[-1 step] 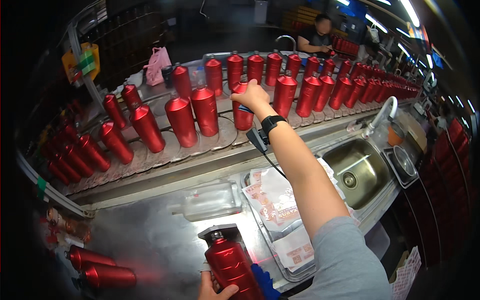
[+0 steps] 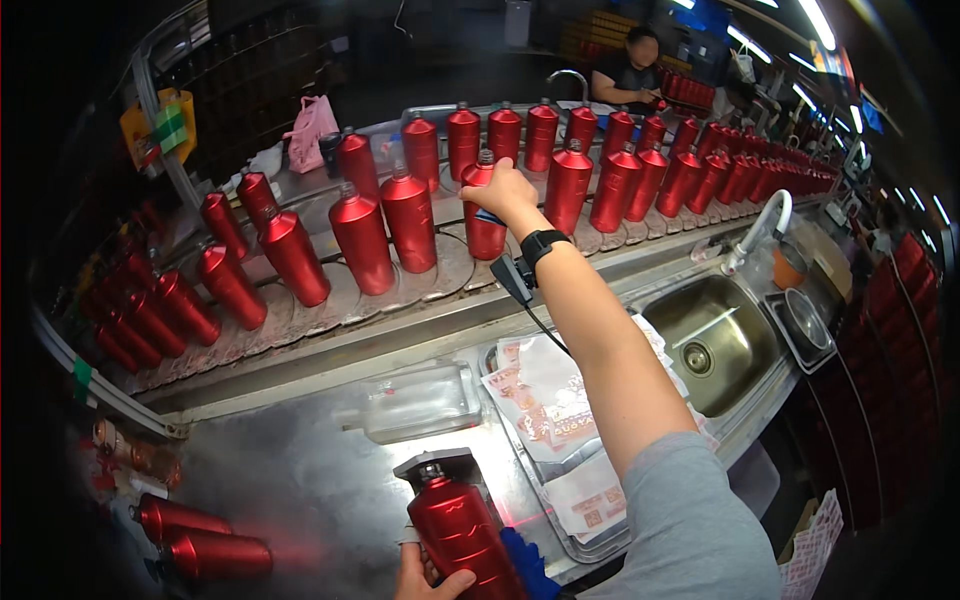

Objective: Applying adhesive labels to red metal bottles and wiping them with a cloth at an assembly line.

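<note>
My right arm stretches out to the conveyor, where my right hand (image 2: pixel 508 190) has its fingers wrapped round the upper part of an upright red metallic bottle (image 2: pixel 485 235). Low in the picture, my left hand (image 2: pixel 430 578) grips another red bottle (image 2: pixel 465 530), tilted over the bench with its neck pointing away from me. That bottle lies against a grey angular holder (image 2: pixel 445 463), with a blue piece of material (image 2: pixel 530 565) beside it. Two more red bottles (image 2: pixel 215 552) lie on their sides at the lower left. A black band (image 2: pixel 543 246) circles my right wrist.
Red bottles stand in rows along the slatted conveyor (image 2: pixel 445 275). Printed label sheets (image 2: pixel 540 400) fill a tray right of a clear flat container (image 2: pixel 425 400). A steel sink (image 2: pixel 710 350) with a white tap (image 2: pixel 765 235) lies right. Another person (image 2: pixel 630 75) works beyond.
</note>
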The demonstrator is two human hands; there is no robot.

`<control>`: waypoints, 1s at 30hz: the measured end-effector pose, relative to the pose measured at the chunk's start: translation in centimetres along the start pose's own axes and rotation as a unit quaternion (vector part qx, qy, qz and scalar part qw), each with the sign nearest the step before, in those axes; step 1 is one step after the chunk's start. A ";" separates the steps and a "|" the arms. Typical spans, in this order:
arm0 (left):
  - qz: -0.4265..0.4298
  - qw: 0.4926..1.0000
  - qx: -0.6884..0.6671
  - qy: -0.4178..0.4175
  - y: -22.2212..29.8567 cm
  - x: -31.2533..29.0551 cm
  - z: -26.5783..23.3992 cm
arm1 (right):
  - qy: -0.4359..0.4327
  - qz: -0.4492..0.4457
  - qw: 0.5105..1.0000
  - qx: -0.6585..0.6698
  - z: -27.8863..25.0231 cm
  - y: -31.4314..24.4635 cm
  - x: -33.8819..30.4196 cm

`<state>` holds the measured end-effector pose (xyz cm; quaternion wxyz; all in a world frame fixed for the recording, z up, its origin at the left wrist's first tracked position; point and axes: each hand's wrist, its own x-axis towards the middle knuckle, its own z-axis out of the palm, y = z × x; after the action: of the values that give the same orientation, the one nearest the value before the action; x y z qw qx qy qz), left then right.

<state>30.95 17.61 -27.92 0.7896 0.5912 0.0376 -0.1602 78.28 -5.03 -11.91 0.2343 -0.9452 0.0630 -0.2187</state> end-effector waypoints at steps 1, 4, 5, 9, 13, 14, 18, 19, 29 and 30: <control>-0.011 1.000 0.006 -0.003 0.1 -0.1 -0.9 | 0.012 -0.006 1.000 0.005 -0.1 -0.2 -0.2; 0.021 1.000 0.001 -0.005 0.1 -0.6 -3.2 | 0.032 0.002 0.999 0.005 -0.1 -0.8 -1.0; 0.024 1.000 0.002 -0.007 0.1 -0.8 -4.0 | 0.043 -0.002 0.999 0.007 0.0 -0.9 -1.2; 0.043 0.999 -0.007 -0.016 -0.2 -1.0 -6.4 | 0.051 0.003 0.999 -0.008 0.5 -0.5 -2.0; 0.107 0.994 -0.022 -0.021 -1.0 -1.4 -7.3 | 0.103 -0.019 0.995 -0.002 0.1 0.5 -4.5; 0.082 0.996 0.008 -0.040 -1.0 -1.7 -7.9 | 0.147 -0.049 0.988 -0.005 -0.1 0.6 -5.5; 0.068 0.994 0.076 -0.030 -0.5 -3.5 -9.7 | 0.135 -0.046 0.990 -0.006 -2.0 -0.2 -10.5; 0.043 0.994 0.096 -0.025 -0.2 -3.9 -10.1 | 0.132 -0.052 0.990 0.004 -2.9 -1.2 -12.3; 0.107 0.989 0.101 -0.011 -0.7 -3.4 -9.4 | -0.054 -0.264 0.957 0.110 -9.6 -13.0 -23.3; 0.107 0.989 0.099 -0.015 -0.8 -3.4 -9.3 | -0.066 -0.282 0.951 0.109 -9.1 -14.6 -24.3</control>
<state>28.73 26.87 -30.53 0.7402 0.6646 -0.0538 -0.0862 52.72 9.48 -7.17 0.2678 -0.9055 -0.2463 -0.2185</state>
